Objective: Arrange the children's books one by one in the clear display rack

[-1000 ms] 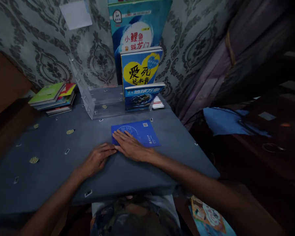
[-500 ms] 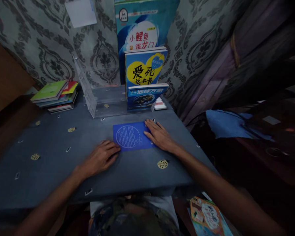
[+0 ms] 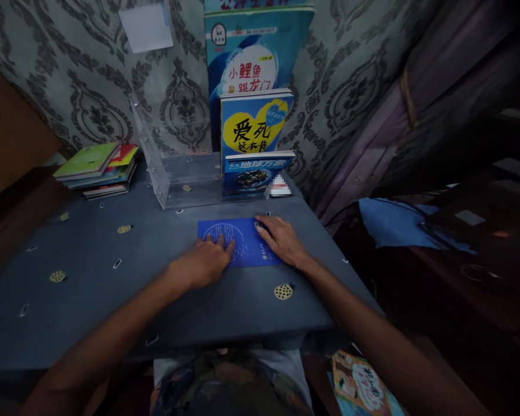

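Note:
A flat blue card [image 3: 250,237] printed with white text inside a circle lies on the patterned tablecloth. My left hand [image 3: 212,259] rests over its lower left part, fingers spread and touching the printed circle. On the right side, my right hand [image 3: 281,238] lies over the card's edge with its fingers stretched out, thumb on the blue surface. Neither hand grips anything. Whether the card is a single sheet or a thin booklet, I cannot tell.
Behind the card stands a clear acrylic book rack [image 3: 164,199] with several picture books, a blue and yellow one [image 3: 255,130] among them. A stack of books [image 3: 96,170] lies at the back left. Another book [image 3: 364,384] is low at the right, below the table edge.
My left hand has moved right and slightly forward, from the card's left corner onto its printed face. My right hand stays at the right edge, with little movement.

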Motion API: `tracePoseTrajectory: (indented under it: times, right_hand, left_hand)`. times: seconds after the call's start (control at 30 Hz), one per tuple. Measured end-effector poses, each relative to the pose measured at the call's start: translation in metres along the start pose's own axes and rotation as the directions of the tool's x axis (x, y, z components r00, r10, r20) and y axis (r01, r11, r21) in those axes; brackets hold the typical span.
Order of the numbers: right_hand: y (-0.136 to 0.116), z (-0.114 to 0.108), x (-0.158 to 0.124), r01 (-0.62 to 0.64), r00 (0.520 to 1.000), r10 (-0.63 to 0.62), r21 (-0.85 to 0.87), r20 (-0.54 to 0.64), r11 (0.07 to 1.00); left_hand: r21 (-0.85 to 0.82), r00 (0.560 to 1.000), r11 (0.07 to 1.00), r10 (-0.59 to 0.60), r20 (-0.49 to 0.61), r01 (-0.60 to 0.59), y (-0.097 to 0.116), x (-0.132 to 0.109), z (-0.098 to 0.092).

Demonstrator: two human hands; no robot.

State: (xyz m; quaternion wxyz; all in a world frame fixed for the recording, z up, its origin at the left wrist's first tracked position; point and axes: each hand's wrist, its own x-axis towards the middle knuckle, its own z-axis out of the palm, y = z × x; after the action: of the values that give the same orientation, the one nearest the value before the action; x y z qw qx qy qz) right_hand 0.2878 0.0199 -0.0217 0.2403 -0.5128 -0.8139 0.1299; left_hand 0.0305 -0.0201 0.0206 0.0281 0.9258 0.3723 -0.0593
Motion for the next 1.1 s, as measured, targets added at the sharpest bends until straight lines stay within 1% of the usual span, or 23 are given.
tracePoseTrajectory:
  times: [0.13,0.23,0.3,0.37,0.4,0.43,0.47,0.5,0.53,0.57,0.6,0.63,0.67,0.7,0.73,0.77,0.8,0.87,0.9,0.93,1.0,1.07,1.1]
  right_hand:
    - [0.005,-0.005,0.002,-0.042,0.998,0.048,0.122,-0.043,0.992]
    - [0.013,-0.009,0.005,-0.109,0.985,0.144,0.306,-0.092,0.946]
    - [0.019,-0.011,0.008,-0.145,0.963,0.234,0.474,-0.136,0.869]
    - [0.024,-0.014,0.009,-0.155,0.928,0.334,0.64,-0.167,0.752]
    - [0.027,-0.016,0.01,-0.15,0.907,0.382,0.713,-0.177,0.685]
    - [0.029,-0.017,0.01,-0.137,0.886,0.426,0.773,-0.184,0.619]
    - [0.031,-0.018,0.01,-0.121,0.866,0.464,0.821,-0.188,0.558]
    - [0.032,-0.019,0.01,-0.101,0.847,0.495,0.857,-0.192,0.505]
    - [0.032,-0.019,0.01,-0.082,0.833,0.517,0.88,-0.197,0.468]
    - [0.032,-0.02,0.01,-0.067,0.821,0.532,0.892,-0.205,0.447]
    - [0.032,-0.02,0.009,-0.06,0.817,0.538,0.896,-0.21,0.44]
    - [0.03,-0.02,0.009,-0.058,0.817,0.535,0.894,-0.213,0.445]
    - [0.029,-0.019,0.008,-0.062,0.823,0.526,0.887,-0.214,0.458]
    - [0.028,-0.019,0.008,-0.071,0.832,0.512,0.876,-0.212,0.477]
    - [0.026,-0.017,0.008,-0.084,0.845,0.495,0.863,-0.203,0.497]
    - [0.025,-0.016,0.008,-0.098,0.858,0.476,0.849,-0.192,0.519]
    - [0.024,-0.014,0.008,-0.111,0.872,0.455,0.833,-0.179,0.542]
    - [0.023,-0.011,0.008,-0.132,0.898,0.408,0.786,-0.162,0.603]
    - [0.023,-0.009,0.007,-0.134,0.909,0.383,0.752,-0.166,0.645]
    - [0.021,-0.007,0.006,-0.129,0.918,0.353,0.705,-0.182,0.698]
    - [0.016,-0.005,0.003,-0.103,0.932,0.276,0.56,-0.234,0.822]
    - [0.004,-0.003,-0.001,-0.044,0.955,0.151,0.381,-0.254,0.924]
    - [-0.005,-0.001,-0.003,0.005,0.971,0.068,0.301,-0.23,0.954]
  left_hand:
    - [0.035,0.999,0.999,-0.011,-0.037,0.012,0.01,-0.004,0.003]
    - [0.023,0.999,1.0,-0.013,-0.047,0.014,0.008,-0.009,-0.005]
    - [-0.036,0.996,0.998,-0.056,-0.068,0.054,0.002,-0.013,-0.019]
    - [-0.161,0.978,0.98,-0.144,-0.153,0.119,-0.004,-0.017,-0.035]
    - [-0.261,0.953,0.955,-0.202,-0.224,0.141,-0.007,-0.018,-0.043]
    - [-0.381,0.916,0.914,-0.266,-0.299,0.141,-0.009,-0.019,-0.048]
    - [-0.514,0.872,0.851,-0.331,-0.361,0.109,-0.011,-0.019,-0.051]
    - [-0.65,0.83,0.758,-0.394,-0.394,0.052,-0.012,-0.018,-0.051]
    - [-0.773,0.801,0.634,-0.456,-0.388,-0.013,-0.012,-0.017,-0.048]
    - [-0.873,0.792,0.484,-0.508,-0.339,-0.064,-0.012,-0.015,-0.042]
    - [-0.942,0.805,0.323,-0.535,-0.258,-0.087,-0.011,-0.014,-0.034]
    - [-0.982,0.829,0.174,-0.539,-0.152,-0.068,-0.01,-0.013,-0.024]
    - [-0.998,0.851,0.07,-0.523,-0.041,-0.005,-0.009,-0.013,-0.015]
    - [-0.996,0.868,0.032,-0.494,0.052,0.077,-0.008,-0.014,-0.006]
    - [-0.983,0.877,0.058,-0.464,0.126,0.172,-0.008,-0.017,0.0]
    - [-0.955,0.879,0.137,-0.441,0.179,0.262,-0.008,-0.02,0.004]
    - [-0.905,0.878,0.26,-0.433,0.202,0.337,-0.008,-0.023,0.004]
    - [-0.719,0.871,0.546,-0.459,0.174,0.431,-0.008,-0.027,-0.002]
    - [-0.593,0.868,0.664,-0.478,0.133,0.456,-0.008,-0.027,-0.006]
    - [-0.47,0.867,0.748,-0.491,0.085,0.469,-0.009,-0.025,-0.011]
    - [-0.306,0.873,0.834,-0.487,-0.014,0.46,-0.01,-0.016,-0.017]
    - [-0.284,0.898,0.883,-0.421,-0.127,0.374,-0.013,-0.003,-0.016]
    - [-0.303,0.909,0.903,-0.371,-0.192,0.305,-0.015,0.004,-0.012]
